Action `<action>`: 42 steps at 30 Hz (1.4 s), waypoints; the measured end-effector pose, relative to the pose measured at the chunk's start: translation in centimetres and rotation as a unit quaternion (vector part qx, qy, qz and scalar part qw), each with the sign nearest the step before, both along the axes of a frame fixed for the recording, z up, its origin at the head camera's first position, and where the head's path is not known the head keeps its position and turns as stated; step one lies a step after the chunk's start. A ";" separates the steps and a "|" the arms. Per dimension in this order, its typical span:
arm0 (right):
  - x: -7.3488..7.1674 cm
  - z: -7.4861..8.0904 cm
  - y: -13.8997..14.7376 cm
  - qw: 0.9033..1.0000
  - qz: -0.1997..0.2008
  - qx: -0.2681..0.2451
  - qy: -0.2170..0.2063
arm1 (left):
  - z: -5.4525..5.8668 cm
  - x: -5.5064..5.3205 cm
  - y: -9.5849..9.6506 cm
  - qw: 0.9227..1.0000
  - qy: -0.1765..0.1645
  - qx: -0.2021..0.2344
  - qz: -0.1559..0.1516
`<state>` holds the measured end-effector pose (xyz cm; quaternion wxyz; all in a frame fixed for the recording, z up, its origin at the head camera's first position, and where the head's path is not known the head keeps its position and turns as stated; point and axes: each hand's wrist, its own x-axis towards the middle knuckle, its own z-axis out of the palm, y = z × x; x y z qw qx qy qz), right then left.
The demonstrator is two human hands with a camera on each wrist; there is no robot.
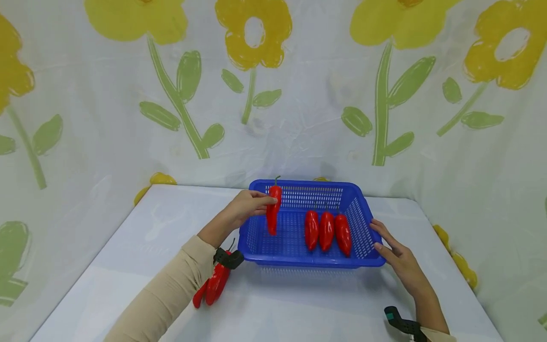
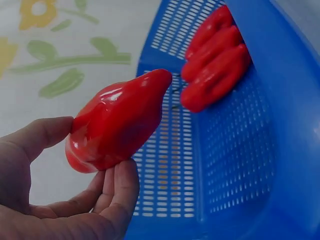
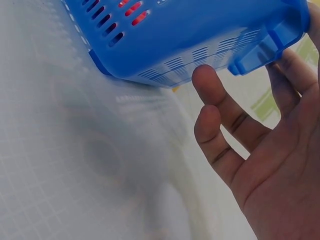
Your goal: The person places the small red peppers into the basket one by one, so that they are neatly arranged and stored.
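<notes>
My left hand (image 1: 252,205) pinches a glossy red chili pepper (image 1: 273,216) between thumb and fingers, over the left part of a blue plastic basket (image 1: 299,261). The pepper hangs upright, its green stem pointing up. In the left wrist view, the held pepper (image 2: 117,125) shows its tapered tip toward the basket. Three more red peppers (image 1: 326,231) lie side by side in the basket's right half. At the basket's right end, my right hand (image 1: 399,259) holds the rim with thumb and index finger; its other fingers (image 3: 232,117) extend below the rim in the right wrist view.
More red peppers (image 1: 218,285) lie on the white table (image 1: 273,308) left of the basket, partly hidden by the left wrist and its black strap (image 1: 228,259). A white cloth with yellow flowers (image 1: 299,123) hangs behind the table and along its sides.
</notes>
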<state>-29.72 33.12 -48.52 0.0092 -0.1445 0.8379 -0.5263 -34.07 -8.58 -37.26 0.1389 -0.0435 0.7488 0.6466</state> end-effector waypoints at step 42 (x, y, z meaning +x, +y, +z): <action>-0.1 0.1 0.1 1.000 0.002 -0.003 -0.009 | -3.5 -4.3 6.9 0.990 -0.122 -0.068 -0.017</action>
